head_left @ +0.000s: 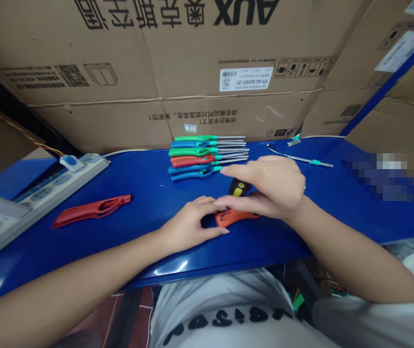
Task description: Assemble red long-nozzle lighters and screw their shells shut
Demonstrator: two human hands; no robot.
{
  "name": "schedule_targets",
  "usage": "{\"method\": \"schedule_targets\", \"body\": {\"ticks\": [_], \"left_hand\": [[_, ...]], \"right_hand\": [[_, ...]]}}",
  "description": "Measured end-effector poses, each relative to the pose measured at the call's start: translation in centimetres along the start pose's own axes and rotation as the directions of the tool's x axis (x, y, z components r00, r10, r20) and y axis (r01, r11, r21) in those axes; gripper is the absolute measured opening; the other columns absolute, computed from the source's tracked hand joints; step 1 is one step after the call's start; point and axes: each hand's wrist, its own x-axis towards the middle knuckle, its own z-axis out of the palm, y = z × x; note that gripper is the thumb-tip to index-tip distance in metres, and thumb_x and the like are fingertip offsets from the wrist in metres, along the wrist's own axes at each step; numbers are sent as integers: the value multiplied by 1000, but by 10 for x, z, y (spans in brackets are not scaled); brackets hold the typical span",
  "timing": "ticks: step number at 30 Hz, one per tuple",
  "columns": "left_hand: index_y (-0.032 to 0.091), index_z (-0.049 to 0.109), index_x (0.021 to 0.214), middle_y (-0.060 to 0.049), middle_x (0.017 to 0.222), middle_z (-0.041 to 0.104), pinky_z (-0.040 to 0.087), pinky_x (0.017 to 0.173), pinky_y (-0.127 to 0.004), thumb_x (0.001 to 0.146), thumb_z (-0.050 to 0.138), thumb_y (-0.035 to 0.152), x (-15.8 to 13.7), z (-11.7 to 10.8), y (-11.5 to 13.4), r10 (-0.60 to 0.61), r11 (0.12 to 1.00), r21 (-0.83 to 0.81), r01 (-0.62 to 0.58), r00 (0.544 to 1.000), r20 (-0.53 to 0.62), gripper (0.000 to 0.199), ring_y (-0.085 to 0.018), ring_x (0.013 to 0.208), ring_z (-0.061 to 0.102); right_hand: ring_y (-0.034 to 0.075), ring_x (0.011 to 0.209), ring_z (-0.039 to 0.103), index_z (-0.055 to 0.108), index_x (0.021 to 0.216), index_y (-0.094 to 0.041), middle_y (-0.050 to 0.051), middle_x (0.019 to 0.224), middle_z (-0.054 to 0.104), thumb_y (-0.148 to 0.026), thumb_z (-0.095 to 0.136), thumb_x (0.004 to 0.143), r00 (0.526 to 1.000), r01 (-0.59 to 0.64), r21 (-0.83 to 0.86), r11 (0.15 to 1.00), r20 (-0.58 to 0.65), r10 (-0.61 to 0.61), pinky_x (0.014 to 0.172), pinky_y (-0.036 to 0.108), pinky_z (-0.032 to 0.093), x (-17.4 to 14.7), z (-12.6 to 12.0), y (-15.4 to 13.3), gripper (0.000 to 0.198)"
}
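My left hand (194, 222) has its thumb and fingers closed about the left end of an orange lighter handle (232, 217), which lies on the blue table. Above it, my right hand (274, 186) is curled around a black-and-yellow tool (240, 187); its working end is hidden, so I cannot tell its exact kind. The right thumb reaches over the orange handle near the left fingertips. Just beyond my hands, several long-nosed lighters (190, 152) in green, blue and red lie side by side, metal tubes to the right.
A red lighter handle (92, 210) lies at the left, near a white power strip (43, 195) with plugs in it. A loose metal rod (301, 158) with a green piece lies at the back right. Large cardboard (188, 53) walls the back of the blue table (149, 193).
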Motion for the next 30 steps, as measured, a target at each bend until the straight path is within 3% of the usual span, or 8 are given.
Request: {"method": "schedule_targets", "body": {"ticks": [3,7,13,17,20,25,27,30], "left_hand": [[19,70,114,-8,109,72,53,93,-39,83,79,38,1,0,0,-5,1000,-7,5,1000,5,38,-24,101,66],[18,70,115,-8,108,72,53,91,-37,83,79,37,0,0,0,-10,1000,-3,10,1000,8,38,-24,101,66],[19,70,113,-7,105,72,54,88,-37,82,80,37,-1,1,-1,5,1000,21,-5,1000,-12,38,-24,97,67],[18,70,114,-8,107,72,53,91,-38,83,78,38,1,-1,1,-13,1000,-4,13,1000,8,37,-24,100,67],[17,70,114,-8,107,72,54,91,-38,83,79,36,1,-1,1,-21,1000,-6,21,1000,12,37,-25,101,67],[19,70,115,-8,109,73,53,93,-40,82,80,35,0,1,-1,-4,1000,-14,4,1000,-5,39,-26,102,67],[20,69,117,-8,111,72,53,94,-40,82,80,36,0,0,0,-10,1000,-13,9,1000,-6,40,-25,103,67],[19,69,114,-7,107,72,53,92,-38,83,79,36,1,-1,2,-8,999,-34,9,1000,13,37,-23,99,67]], "right_hand": [[14,74,71,63,126,-21,1,86,75,-33,51,100,1000,11,69,998,23,-12,72,26,54,-1,-1,-2,31],[12,89,71,53,139,-18,6,120,72,-26,36,105,959,-233,282,931,227,171,78,25,56,6,1,-7,38],[16,71,69,68,110,-18,2,81,74,-49,70,88,999,-30,-26,999,-33,29,72,27,55,-1,5,-1,38],[17,101,70,58,132,-15,10,115,73,-28,42,104,981,-181,249,951,120,155,85,30,56,2,8,-6,35],[14,90,71,55,136,-18,8,119,72,-29,45,103,943,-329,397,857,192,273,75,27,58,5,12,-10,36],[16,75,69,69,109,-19,4,90,75,-42,77,82,987,-116,159,980,-94,132,73,28,57,0,16,-5,37],[17,80,70,67,118,-19,5,95,75,-41,67,91,987,-146,184,972,-39,155,77,29,57,1,15,-5,35],[15,85,69,46,145,-20,8,116,71,-32,40,105,912,-404,393,826,242,331,75,28,57,3,13,-5,42]]}}
